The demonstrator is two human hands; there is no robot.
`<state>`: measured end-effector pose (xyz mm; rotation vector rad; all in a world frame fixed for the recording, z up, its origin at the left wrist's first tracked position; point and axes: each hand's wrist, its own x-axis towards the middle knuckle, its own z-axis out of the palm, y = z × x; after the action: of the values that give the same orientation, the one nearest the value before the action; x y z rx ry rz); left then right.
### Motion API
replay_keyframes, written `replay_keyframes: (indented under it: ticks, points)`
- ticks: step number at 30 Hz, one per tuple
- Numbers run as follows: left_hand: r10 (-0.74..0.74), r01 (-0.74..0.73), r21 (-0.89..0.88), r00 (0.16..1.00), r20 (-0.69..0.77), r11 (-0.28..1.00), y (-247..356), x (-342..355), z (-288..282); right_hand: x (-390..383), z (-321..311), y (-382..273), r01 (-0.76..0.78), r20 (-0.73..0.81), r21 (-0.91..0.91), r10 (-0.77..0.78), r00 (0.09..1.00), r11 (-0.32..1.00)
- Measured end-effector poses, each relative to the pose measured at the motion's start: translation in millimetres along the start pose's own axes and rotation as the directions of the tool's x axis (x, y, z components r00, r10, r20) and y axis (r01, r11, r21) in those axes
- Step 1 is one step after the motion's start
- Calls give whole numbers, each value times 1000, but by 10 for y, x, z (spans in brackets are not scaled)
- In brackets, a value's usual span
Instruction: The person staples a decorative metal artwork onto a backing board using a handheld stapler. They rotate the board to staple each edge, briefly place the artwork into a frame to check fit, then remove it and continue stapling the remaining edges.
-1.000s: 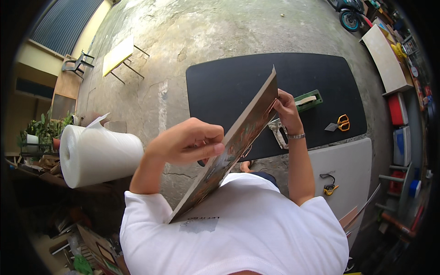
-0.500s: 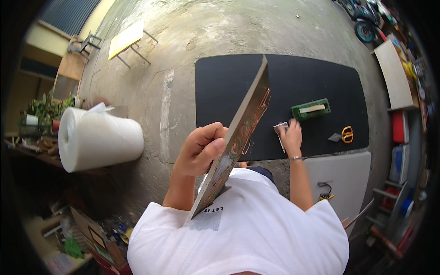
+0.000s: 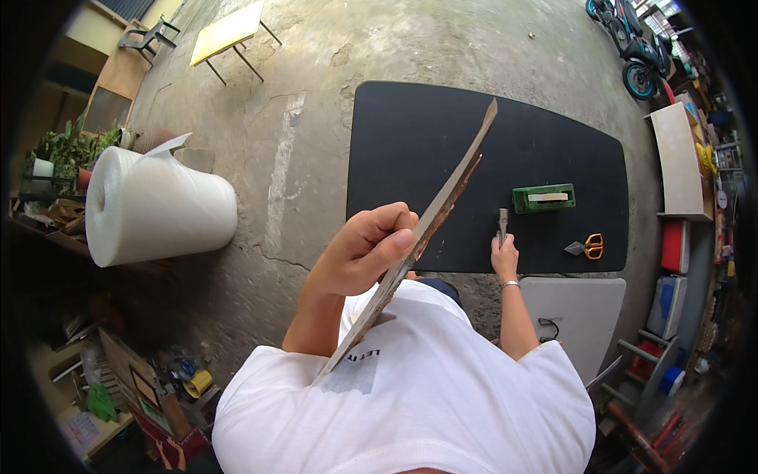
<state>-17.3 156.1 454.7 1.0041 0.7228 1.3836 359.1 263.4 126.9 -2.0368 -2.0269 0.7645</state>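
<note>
My left hand is closed around the edge of a thin flat panel, upright and seen nearly edge-on. Its side facing right has rough, copper-coloured raised bits; the rest of that face is hidden. The panel's lower end rests against my white shirt. Over the near edge of the black table, my right hand is wrapped round a silver metal hand tool, shaped somewhat like a staple gun. Just beyond it stands a green tape dispenser with a pale roll. Scissors with orange handles lie to the right.
A grey table adjoins the black one at near right, with a black cord on it. A big roll of bubble wrap stands at left. Farther off are a yellow table, a chair, a motorcycle and cluttered shelves.
My right hand has closed on the silver tool and turned it upright, pointing away from me. The panel has turned more edge-on, hiding most of its coppery face. The head view has shifted slightly.
</note>
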Motion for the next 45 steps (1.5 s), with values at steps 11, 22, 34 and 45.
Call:
replay_keyframes:
  ticks: [11,22,34,45]
  points:
    - [24,-22,-77,1000,16,997,-94,-154,42,101,-540,-262,28,193,-383,50,980,923]
    - [-66,66,-1,996,66,998,-89,-122,5,-347,-1317,-1186,128,251,48,-136,958,991]
    - [-83,91,-57,987,134,994,-186,12,107,-1774,-3258,-3394,594,519,-110,-464,718,797]
    - [-57,78,-104,981,186,991,-100,-41,39,-1879,-3156,-3681,603,526,-190,-438,729,775]
